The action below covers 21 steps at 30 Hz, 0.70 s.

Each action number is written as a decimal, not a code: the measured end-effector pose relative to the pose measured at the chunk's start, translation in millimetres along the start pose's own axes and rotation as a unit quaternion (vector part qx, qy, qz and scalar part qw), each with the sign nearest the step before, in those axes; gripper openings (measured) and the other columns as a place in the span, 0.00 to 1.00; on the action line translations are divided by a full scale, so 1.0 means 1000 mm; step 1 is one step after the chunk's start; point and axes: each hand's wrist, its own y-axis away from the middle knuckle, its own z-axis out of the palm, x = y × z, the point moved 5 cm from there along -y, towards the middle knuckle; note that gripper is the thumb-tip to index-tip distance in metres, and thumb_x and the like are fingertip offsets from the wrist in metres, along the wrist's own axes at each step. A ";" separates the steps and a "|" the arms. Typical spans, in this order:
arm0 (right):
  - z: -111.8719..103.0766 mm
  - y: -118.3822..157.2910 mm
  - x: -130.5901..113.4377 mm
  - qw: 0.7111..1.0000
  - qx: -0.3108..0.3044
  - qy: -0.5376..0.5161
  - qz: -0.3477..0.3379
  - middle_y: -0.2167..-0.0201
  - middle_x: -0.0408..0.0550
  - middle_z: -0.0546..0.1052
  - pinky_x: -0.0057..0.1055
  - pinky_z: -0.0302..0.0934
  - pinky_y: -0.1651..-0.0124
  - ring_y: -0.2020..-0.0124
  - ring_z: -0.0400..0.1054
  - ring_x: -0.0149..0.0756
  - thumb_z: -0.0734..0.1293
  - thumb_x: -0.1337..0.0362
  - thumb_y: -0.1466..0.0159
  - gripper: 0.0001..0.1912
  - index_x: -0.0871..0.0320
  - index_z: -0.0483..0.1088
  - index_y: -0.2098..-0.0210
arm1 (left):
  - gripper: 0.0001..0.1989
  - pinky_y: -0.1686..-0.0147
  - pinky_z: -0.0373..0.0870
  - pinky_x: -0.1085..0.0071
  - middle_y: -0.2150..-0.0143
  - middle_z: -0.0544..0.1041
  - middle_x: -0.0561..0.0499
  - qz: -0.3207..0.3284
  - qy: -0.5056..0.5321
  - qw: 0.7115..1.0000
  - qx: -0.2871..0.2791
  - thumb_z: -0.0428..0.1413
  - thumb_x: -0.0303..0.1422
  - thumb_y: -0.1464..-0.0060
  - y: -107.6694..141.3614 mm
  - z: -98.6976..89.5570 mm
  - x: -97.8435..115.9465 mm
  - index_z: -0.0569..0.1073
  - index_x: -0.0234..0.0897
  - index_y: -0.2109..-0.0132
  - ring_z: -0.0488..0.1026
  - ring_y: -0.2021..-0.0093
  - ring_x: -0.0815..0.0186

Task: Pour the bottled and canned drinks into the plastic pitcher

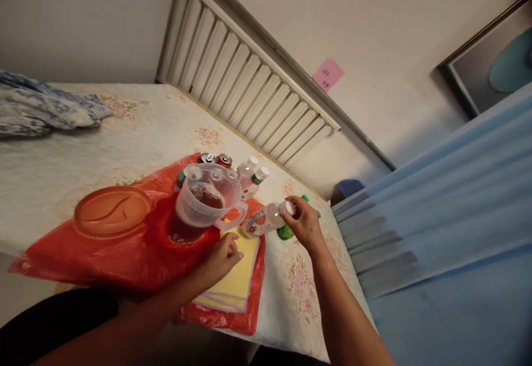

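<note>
My right hand (305,223) has its thumb and fingers closed round the white cap of a clear bottle (264,219) with a pink-and-white label. The bottle's base is by the edge of a yellow cloth (233,272). My left hand (223,255) is over that cloth, below the handle of a clear pitcher (208,197), its fingers curled, with a small green thing at the fingertips. Dark liquid with foam on top is in the pitcher, which stands on red plastic (103,261).
Left of the pitcher lies an orange lid (112,211). Behind it are two cans (224,160) and more capped bottles (252,182). Green-capped bottles (285,232) stand behind my right hand. A bunched patterned cloth (45,106) lies far left; a radiator (249,89) lines the wall.
</note>
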 end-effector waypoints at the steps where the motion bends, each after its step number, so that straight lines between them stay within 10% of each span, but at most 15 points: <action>1: -0.003 0.004 -0.003 1.000 -0.011 -0.001 0.003 0.62 0.49 0.77 0.33 0.64 0.62 0.65 0.69 0.38 0.69 0.61 0.44 0.17 0.59 0.73 0.56 | 0.22 0.59 0.71 0.64 0.59 0.69 0.49 0.010 -0.004 1.000 0.019 0.57 0.35 0.53 0.001 -0.001 0.001 0.64 0.38 0.50 0.70 0.59 0.61; 8: -0.009 0.034 -0.034 0.995 -0.091 -0.022 -0.016 0.65 0.48 0.75 0.29 0.61 0.66 0.67 0.66 0.35 0.69 0.63 0.42 0.12 0.57 0.72 0.58 | 0.41 0.35 0.55 0.52 0.33 0.60 0.40 0.080 -0.076 0.994 0.023 0.61 0.28 0.57 0.007 0.000 0.017 0.56 0.40 0.35 0.57 0.33 0.50; 21: 0.006 0.058 -0.053 0.985 -0.152 -0.082 -0.025 0.64 0.47 0.75 0.30 0.59 0.66 0.66 0.66 0.36 0.73 0.55 0.41 0.16 0.55 0.72 0.57 | 0.34 0.48 0.68 0.61 0.46 0.73 0.46 0.087 -0.125 0.987 -0.058 0.63 0.28 0.60 0.021 -0.004 0.034 0.65 0.42 0.43 0.71 0.49 0.54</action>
